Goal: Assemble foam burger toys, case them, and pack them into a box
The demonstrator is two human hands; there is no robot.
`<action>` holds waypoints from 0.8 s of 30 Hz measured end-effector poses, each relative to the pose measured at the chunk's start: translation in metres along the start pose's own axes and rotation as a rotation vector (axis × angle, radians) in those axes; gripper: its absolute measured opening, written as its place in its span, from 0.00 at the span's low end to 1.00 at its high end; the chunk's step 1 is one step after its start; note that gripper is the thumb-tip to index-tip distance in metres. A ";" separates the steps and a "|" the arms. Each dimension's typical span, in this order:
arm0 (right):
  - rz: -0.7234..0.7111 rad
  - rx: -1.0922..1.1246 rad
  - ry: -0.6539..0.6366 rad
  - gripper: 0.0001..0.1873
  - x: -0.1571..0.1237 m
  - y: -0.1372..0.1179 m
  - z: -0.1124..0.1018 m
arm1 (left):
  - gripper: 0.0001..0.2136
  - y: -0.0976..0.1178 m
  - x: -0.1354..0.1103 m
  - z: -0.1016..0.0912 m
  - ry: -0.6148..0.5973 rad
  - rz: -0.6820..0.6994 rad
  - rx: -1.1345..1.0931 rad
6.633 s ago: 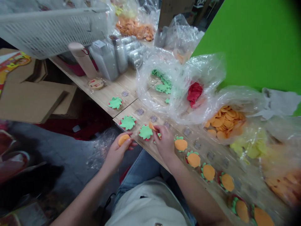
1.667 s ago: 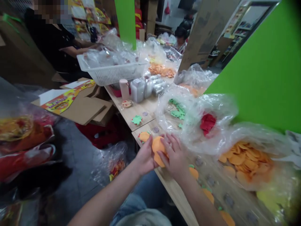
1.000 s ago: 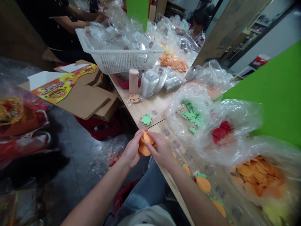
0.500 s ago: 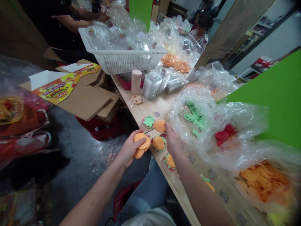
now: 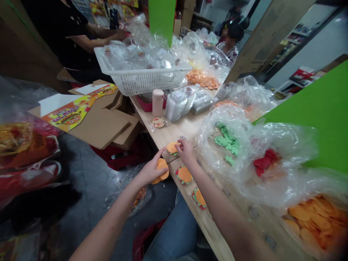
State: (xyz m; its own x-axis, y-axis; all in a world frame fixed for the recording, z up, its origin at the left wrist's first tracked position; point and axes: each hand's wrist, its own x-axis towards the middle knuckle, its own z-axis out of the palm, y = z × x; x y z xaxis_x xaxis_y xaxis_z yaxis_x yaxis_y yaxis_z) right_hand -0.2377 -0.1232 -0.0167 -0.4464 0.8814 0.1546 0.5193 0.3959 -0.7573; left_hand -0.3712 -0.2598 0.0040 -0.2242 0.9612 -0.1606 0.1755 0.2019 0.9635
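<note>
My left hand (image 5: 152,170) is closed around several flat orange foam pieces (image 5: 162,169), just off the table's edge. My right hand (image 5: 185,150) pinches the right side of one round orange foam piece (image 5: 172,147), which lies on top of a small layered stack with a little green showing beneath. Nearer to me along the edge is a layered stack (image 5: 184,175) of red, green and orange foam pieces. Another such stack (image 5: 199,198) lies beyond it, partly behind my right forearm.
Clear plastic bags hold green leaf-shaped pieces (image 5: 228,140), red pieces (image 5: 265,162) and orange pieces (image 5: 318,221). A white basket (image 5: 146,79), a pink bottle (image 5: 157,103) and a wrapped round piece (image 5: 158,122) stand farther back. Cardboard (image 5: 95,123) is at left. Another person (image 5: 62,36) works behind it.
My right hand has moved the orange piece away from me and left, onto the stack whose green leaf was showing. My left hand still holds its orange pieces. The view has tilted slightly.
</note>
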 end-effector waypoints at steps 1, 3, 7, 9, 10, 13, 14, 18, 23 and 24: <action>-0.017 -0.033 0.024 0.12 -0.002 0.000 -0.003 | 0.36 0.000 0.004 0.000 0.002 0.010 0.008; -0.049 -0.104 0.086 0.13 -0.006 -0.002 -0.012 | 0.35 0.004 0.008 -0.004 0.027 0.025 0.032; -0.052 -0.024 0.130 0.14 -0.033 -0.022 -0.029 | 0.32 0.022 -0.002 -0.012 0.063 -0.073 -0.074; 0.095 0.248 0.043 0.15 -0.058 -0.036 -0.034 | 0.28 0.036 -0.013 -0.001 0.065 -0.132 -0.300; 0.209 0.441 -0.034 0.17 -0.072 -0.042 -0.037 | 0.27 0.044 -0.019 0.010 0.083 -0.126 -0.420; 0.473 1.006 -0.179 0.21 -0.115 -0.054 -0.052 | 0.24 0.061 -0.035 0.062 0.158 -0.028 -0.566; 0.495 1.134 -0.143 0.20 -0.128 -0.053 -0.062 | 0.22 0.064 -0.041 0.083 0.150 0.011 -0.528; 0.467 1.372 0.128 0.21 -0.187 -0.028 -0.123 | 0.19 0.072 -0.059 0.166 -0.132 0.192 -0.262; 0.569 1.359 0.653 0.15 -0.301 0.011 -0.197 | 0.21 0.084 -0.092 0.266 -0.739 0.340 -0.124; 0.610 1.342 0.792 0.15 -0.326 0.018 -0.211 | 0.22 0.086 -0.100 0.282 -0.812 0.342 -0.136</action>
State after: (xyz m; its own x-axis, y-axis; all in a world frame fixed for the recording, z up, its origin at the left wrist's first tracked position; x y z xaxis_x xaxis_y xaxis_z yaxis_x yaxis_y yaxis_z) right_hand 0.0709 -0.3487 0.0532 0.2430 0.8820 -0.4037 -0.6701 -0.1482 -0.7273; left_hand -0.0633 -0.2859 0.0430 0.5774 0.8118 0.0878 -0.0183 -0.0946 0.9954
